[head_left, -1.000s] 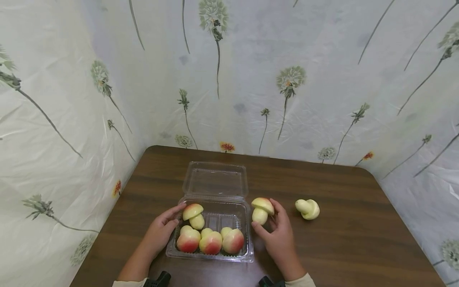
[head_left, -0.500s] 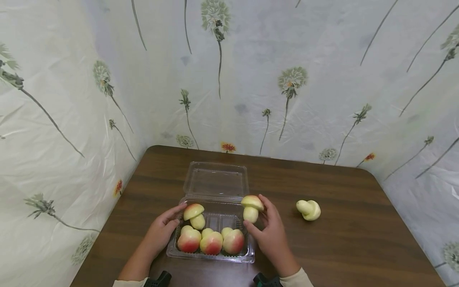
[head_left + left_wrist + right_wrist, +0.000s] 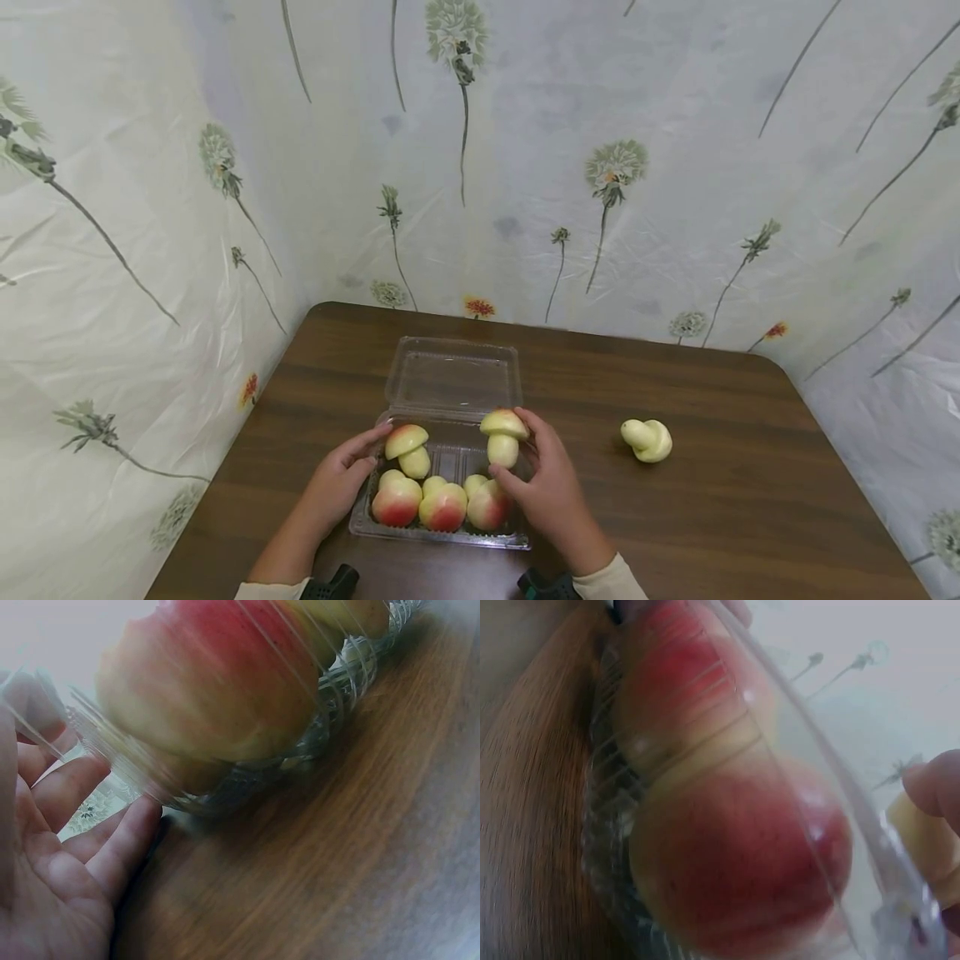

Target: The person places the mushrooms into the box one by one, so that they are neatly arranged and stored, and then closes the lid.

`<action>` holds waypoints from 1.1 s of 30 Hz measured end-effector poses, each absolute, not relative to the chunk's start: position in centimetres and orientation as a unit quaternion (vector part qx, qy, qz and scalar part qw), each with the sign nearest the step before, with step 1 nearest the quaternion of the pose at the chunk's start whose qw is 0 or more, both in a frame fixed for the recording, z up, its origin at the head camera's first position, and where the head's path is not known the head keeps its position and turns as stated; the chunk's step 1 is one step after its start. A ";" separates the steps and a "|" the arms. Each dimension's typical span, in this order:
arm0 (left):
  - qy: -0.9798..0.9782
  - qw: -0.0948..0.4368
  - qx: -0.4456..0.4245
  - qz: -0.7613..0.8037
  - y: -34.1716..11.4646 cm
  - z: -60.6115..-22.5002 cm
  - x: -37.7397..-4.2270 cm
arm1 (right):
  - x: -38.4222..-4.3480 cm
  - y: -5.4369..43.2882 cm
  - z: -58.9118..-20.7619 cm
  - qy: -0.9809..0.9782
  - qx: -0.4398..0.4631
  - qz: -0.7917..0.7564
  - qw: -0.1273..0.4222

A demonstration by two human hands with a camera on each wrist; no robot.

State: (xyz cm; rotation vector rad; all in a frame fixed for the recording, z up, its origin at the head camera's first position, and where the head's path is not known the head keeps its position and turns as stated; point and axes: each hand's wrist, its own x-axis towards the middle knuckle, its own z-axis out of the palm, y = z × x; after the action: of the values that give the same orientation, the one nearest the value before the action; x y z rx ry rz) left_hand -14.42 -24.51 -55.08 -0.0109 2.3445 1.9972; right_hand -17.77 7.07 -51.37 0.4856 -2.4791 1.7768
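In the head view, my right hand (image 3: 551,487) pinches a glossy yellow mushroom (image 3: 502,448) with a red-tinged cap. It is upright, cap on top, over the back right part of a clear plastic clamshell box (image 3: 442,540). My left hand (image 3: 337,479) rests against the box's left side, fingertips on the wall in the left wrist view. Inside, one mushroom (image 3: 408,450) leans at the back left. Three more with red-blushed caps line the front, the middle mushroom (image 3: 443,507) among them. The right wrist view shows the held mushroom (image 3: 919,832) beyond the rim.
The box's lid (image 3: 453,375) lies folded back behind it. A pale yellow mushroom (image 3: 647,440) lies on its side on the brown wooden table (image 3: 720,517), right of the right hand. A dandelion-patterned sheet (image 3: 525,167) hangs around the table's back and sides.
My right hand has carried its mushroom leftward, from beside the box's right edge to over its back right part. The left hand has stayed at the box's left side.
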 end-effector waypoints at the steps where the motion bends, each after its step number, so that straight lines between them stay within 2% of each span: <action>1: 0.762 0.029 -0.003 0.646 -24.5 -55.1 -14.4 | -17.8 6.9 -51.3 -0.804 0.162 0.572 0.024; 15: 0.757 0.033 0.003 0.653 -24.6 -55.1 -14.4 | -17.8 5.3 -50.6 -0.821 0.218 0.528 -0.007; 26: 0.757 0.031 0.005 0.652 -24.5 -55.0 -14.4 | -18.0 4.6 -50.2 -0.868 0.246 0.431 0.017; 33: 0.761 0.033 0.001 0.648 -24.5 -54.9 -14.5 | -18.3 4.1 -49.6 -0.875 0.270 0.403 0.006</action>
State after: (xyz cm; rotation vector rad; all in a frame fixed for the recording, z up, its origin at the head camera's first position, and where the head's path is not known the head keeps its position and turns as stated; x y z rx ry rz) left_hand -14.54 -24.54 -54.87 0.0020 2.3410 1.9933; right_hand -18.34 4.06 -49.65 0.8449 -2.7370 1.2602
